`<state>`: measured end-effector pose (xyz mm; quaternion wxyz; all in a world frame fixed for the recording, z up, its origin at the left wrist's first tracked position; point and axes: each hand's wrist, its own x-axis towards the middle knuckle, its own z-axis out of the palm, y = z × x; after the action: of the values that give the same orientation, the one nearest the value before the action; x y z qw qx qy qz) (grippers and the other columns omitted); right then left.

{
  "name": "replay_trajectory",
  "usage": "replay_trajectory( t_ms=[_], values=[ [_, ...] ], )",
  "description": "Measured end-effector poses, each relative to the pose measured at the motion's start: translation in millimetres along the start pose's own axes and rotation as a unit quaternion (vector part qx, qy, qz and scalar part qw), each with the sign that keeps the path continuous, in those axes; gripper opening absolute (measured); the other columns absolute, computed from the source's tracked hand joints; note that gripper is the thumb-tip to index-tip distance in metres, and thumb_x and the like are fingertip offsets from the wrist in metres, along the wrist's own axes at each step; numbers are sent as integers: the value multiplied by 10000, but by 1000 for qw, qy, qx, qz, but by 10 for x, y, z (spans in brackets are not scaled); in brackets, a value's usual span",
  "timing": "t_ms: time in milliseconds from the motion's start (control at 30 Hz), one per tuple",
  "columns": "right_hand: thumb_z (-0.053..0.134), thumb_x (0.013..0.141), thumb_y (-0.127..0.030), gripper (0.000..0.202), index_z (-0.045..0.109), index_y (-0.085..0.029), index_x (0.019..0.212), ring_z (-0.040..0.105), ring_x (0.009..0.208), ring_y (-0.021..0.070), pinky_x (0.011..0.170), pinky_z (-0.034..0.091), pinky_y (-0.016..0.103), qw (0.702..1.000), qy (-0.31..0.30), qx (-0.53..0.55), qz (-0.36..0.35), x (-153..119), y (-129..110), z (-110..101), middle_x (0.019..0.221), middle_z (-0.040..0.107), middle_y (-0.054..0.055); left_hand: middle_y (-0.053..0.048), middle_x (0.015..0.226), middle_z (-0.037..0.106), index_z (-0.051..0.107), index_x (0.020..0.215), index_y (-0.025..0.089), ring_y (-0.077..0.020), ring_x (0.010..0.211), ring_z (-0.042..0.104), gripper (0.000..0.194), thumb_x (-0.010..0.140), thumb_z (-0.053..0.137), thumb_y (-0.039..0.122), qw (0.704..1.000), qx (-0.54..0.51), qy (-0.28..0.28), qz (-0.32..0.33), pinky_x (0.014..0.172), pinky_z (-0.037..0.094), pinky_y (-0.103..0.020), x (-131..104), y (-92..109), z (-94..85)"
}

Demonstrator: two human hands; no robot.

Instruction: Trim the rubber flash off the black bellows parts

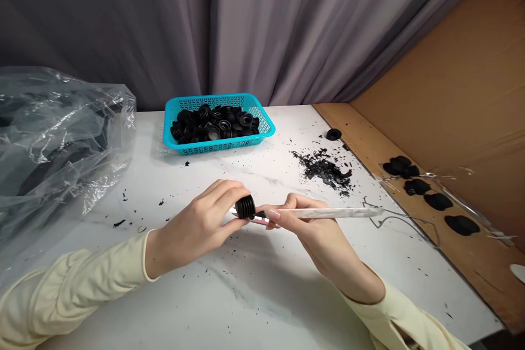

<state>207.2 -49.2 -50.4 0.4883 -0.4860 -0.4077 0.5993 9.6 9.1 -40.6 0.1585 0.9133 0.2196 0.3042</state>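
Note:
Near the middle of the table, my left hand [211, 213] grips a small black ribbed rubber bellows [245, 207] between thumb and fingers. My right hand [311, 229] is closed around a slim tool [328, 213] with a long white, marbled shaft that points off to the right. Its dark front end meets the bellows, and the tip is partly hidden there. Something pink [260, 221] shows below the tool at my right fingers; I cannot make out what it is.
A turquoise basket [219, 146] full of black bellows stands at the back. Black scraps [326, 169] lie in a pile behind my right hand, near a single black ring [333, 134]. Clear plastic sheeting [98, 147] covers the left. Several black pieces [461, 225] rest on the brown board [394, 175].

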Motion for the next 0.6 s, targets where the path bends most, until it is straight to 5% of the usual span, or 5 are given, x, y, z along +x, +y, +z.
replay_trajectory(
  t_ms=[333,500,600],
  values=[
    [754,757,-353,360,479,-205,578,614,685,179,592,424,291,1000,-19,16,-17,140,-284,56,687,663,24,-81,955,666,598,1080,175,-187,876,648,292,800,682,190,993,-47,110,5,789,579,-323,80,-97,-92],
    [750,777,-272,329,493,-193,587,661,724,168,641,454,254,990,-114,69,-48,389,-591,169,618,634,-15,-71,918,686,628,1066,171,-162,813,658,287,790,697,206,984,-54,170,14,666,608,-266,178,-140,-372],
    [725,798,-242,262,528,-190,633,678,763,154,652,486,226,974,-185,132,7,535,-663,239,709,692,7,-70,847,693,644,1028,152,-158,755,654,242,799,690,216,982,-38,181,29,626,594,-265,201,-142,-526]
  ],
)
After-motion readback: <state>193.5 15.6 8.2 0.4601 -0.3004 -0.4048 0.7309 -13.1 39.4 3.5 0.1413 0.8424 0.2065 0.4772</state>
